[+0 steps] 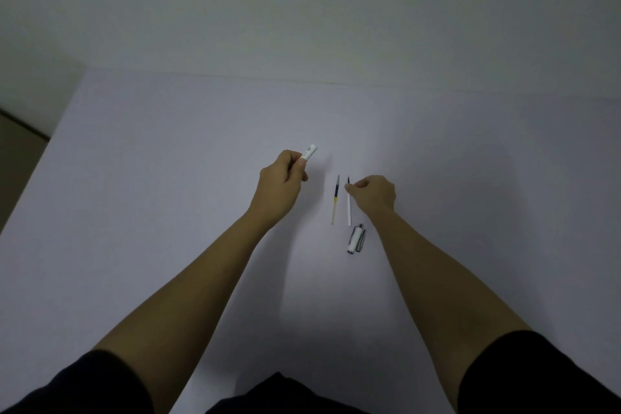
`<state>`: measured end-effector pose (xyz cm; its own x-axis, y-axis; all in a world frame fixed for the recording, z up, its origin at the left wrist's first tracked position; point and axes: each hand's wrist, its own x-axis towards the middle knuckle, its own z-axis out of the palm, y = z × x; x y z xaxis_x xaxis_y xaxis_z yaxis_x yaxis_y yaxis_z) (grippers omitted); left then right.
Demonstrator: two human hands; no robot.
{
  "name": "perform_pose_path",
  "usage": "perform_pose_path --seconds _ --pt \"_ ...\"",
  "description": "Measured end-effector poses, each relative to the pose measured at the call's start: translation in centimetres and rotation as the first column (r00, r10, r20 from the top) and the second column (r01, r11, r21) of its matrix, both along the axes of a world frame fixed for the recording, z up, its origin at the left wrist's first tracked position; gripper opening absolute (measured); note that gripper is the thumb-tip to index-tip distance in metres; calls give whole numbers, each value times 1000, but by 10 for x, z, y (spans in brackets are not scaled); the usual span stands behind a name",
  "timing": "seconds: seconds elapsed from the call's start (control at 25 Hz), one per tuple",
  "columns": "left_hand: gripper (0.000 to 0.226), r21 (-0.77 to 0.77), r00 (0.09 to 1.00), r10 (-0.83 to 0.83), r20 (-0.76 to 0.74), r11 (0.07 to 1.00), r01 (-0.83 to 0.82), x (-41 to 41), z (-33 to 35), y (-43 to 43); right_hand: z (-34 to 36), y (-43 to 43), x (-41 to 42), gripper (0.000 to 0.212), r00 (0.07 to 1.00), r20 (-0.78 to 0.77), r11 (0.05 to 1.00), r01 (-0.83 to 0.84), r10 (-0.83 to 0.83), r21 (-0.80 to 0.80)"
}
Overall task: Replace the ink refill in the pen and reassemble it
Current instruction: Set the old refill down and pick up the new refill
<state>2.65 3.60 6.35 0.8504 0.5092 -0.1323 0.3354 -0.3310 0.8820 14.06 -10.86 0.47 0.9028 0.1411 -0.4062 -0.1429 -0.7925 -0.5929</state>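
My left hand is closed around a white pen barrel piece, whose end sticks up and right out of my fingers. My right hand pinches the upper part of a thin white ink refill with a dark tip; its lower end rests on or near the table. A second refill, dark blue and yellow at the top and pale below, lies flat just left of it. The pen's upper half, white with a silver clip, lies on the table below my right hand.
The work surface is a plain white table against a pale wall. Its left edge runs diagonally at the far left, with floor beyond. My dark sleeves fill the bottom corners.
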Motion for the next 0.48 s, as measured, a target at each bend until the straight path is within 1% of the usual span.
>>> perform_pose_path --seconds 0.16,0.28,0.4,0.48 --pt "17 12 1000 7 16 1000 -7 -8 4 1 9 12 -9 23 992 74 994 -98 101 -44" --pt "17 25 1000 0 4 1000 0 -17 5 1 9 23 -20 26 976 91 975 -186 197 -122" --pt "18 52 1000 -18 -17 998 19 -27 2 4 5 31 -30 31 970 91 959 -206 226 -195" --pt "17 69 999 -35 -40 997 37 -34 -1 7 1 36 -34 29 970 77 950 -206 230 -236"
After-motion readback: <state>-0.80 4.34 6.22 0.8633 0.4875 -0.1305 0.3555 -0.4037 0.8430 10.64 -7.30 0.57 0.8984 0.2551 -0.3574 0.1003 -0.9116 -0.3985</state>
